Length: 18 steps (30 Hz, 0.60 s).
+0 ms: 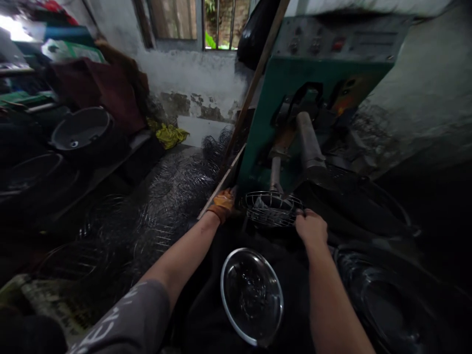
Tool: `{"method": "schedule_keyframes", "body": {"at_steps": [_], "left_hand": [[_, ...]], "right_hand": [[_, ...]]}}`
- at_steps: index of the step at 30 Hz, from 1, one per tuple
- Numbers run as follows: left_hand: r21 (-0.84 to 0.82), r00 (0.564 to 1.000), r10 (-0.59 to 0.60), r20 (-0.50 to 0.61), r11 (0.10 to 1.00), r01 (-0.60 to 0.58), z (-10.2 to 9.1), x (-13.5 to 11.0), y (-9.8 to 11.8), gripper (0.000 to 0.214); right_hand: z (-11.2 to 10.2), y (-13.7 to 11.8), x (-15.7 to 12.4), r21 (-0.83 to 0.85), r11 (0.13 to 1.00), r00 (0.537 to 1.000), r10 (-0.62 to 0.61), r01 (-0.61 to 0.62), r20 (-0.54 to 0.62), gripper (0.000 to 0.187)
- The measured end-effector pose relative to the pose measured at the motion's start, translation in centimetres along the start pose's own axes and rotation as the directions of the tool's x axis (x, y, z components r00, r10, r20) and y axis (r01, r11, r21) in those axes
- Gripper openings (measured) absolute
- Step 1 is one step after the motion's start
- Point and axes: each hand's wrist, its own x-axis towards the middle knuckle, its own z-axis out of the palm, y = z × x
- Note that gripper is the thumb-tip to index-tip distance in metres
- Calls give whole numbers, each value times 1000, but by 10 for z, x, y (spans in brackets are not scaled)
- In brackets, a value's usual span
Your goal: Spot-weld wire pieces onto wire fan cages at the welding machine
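My right hand (311,226), bare, pinches the right side of a round wire basket (254,215) between thumb and fingers. The basket sits at the lower metal arm (276,174) of a green machine (258,128); whether it touches the arm I cannot tell. Just left of the basket is my left hand (223,204), in an orange-brown glove, close to the machine's edge and a thin wooden strip (221,184). Its fingers are dim and partly hidden. A shiny oval-looking metal bowl (223,285) rests on dark cloth between my forearms, with small thin wire pieces inside.
A heap of tangled wire pieces (173,182) covers the floor at left. Dark tubs (55,135) stand beyond it. A thicker cylindrical arm (309,140) juts from the machine above the basket. Dark round pans (383,300) lie at lower right, and a yellow cloth (169,136) near the wall.
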Motion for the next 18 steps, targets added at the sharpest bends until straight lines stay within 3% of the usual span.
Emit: {"method": "schedule_keyframes", "body": {"at_steps": [2, 5, 10, 14, 18], "left_hand": [[-41, 997, 7, 77, 999, -4, 5, 1, -1, 121], [-154, 995, 89, 50, 985, -81, 13, 10, 8, 126], [-232, 988, 148, -33, 961, -151, 17, 23, 15, 89], [-208, 975, 182, -130, 956, -206, 8, 19, 12, 64], [-132, 940, 245, -237, 951, -281, 0, 10, 19, 64]], "right_hand": [[4, 4, 5, 4, 1000, 1000, -19, 19, -4, 44], [9, 10, 13, -13, 998, 998, -64, 63, -19, 43], [13, 13, 19, -2, 997, 996, -76, 76, -46, 41], [21, 18, 21, 158, 985, 997, -61, 67, -40, 35], [35, 27, 23, 394, 916, 997, 82, -70, -12, 28]]}}
